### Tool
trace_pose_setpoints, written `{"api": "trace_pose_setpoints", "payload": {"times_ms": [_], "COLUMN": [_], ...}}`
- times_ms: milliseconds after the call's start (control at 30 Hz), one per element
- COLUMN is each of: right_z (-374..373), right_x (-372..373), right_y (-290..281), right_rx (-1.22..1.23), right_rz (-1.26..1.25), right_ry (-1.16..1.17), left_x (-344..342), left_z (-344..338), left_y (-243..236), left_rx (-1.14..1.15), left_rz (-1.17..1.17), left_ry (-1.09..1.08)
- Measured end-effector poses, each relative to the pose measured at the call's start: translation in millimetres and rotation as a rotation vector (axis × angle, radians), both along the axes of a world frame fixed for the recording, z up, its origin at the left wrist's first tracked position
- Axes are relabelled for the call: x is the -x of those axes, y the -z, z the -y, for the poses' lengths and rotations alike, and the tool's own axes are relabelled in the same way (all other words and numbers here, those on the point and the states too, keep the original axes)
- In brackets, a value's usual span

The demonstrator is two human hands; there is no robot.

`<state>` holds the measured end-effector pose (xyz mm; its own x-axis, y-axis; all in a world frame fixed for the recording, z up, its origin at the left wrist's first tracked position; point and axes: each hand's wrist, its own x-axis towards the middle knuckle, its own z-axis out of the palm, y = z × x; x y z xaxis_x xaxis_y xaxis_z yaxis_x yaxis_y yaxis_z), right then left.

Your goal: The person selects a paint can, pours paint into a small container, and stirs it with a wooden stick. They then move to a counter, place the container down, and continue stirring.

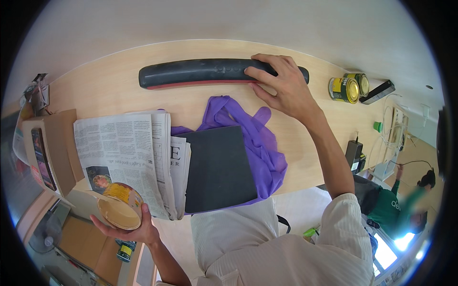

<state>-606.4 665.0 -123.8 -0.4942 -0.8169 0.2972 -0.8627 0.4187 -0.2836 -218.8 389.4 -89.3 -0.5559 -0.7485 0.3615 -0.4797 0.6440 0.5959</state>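
A yellow paper tub (120, 209) with a cream-coloured inside rests tilted in my left hand (136, 232), at the lower left over the table's front edge. My fingers pass under it and my thumb lies along its side. At the far side of the table lies a long dark soundbar speaker (191, 72) with a red lower edge and a row of round buttons. My right hand (286, 88) spans its right part: the index fingertip is by the buttons, other fingers reach the far edge, and the thumb is at the near edge.
Folded newspapers (119, 143) lie beside a flat black board (219, 169) on purple cloth (272, 162). Two yellow-and-green cans (344, 89) stand at the right, near a black adapter (354, 152). A cardboard box (62, 143) with a phone (43, 159) is at left. A person in green (389, 209) is at right.
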Motion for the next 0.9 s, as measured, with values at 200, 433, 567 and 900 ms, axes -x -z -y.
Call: {"api": "trace_pose_setpoints", "payload": {"times_ms": [200, 433, 567, 900], "right_z": [-0.6, 1.8, 1.5, 1.0], "right_x": [-0.4, -2.2, -2.8, -4.4], "right_y": [-0.7, -0.8, -2.9, -4.7], "right_rx": [0.011, 0.003, -0.003, -0.02], "right_rz": [0.01, 0.003, 0.01, -0.004], "right_ry": [0.003, 0.002, 0.004, 0.003], "left_x": [-5.0, -17.6, -22.4, -25.3], "left_z": [-5.9, -6.2, -7.4, -8.8], "left_y": [-9.5, -13.1, -17.6, -26.8], "left_rx": [-0.005, -0.005, 0.036, -0.003], "left_rz": [0.001, -0.008, -0.011, -0.149], "left_ry": [-0.045, -0.059, -0.047, -0.061]}}
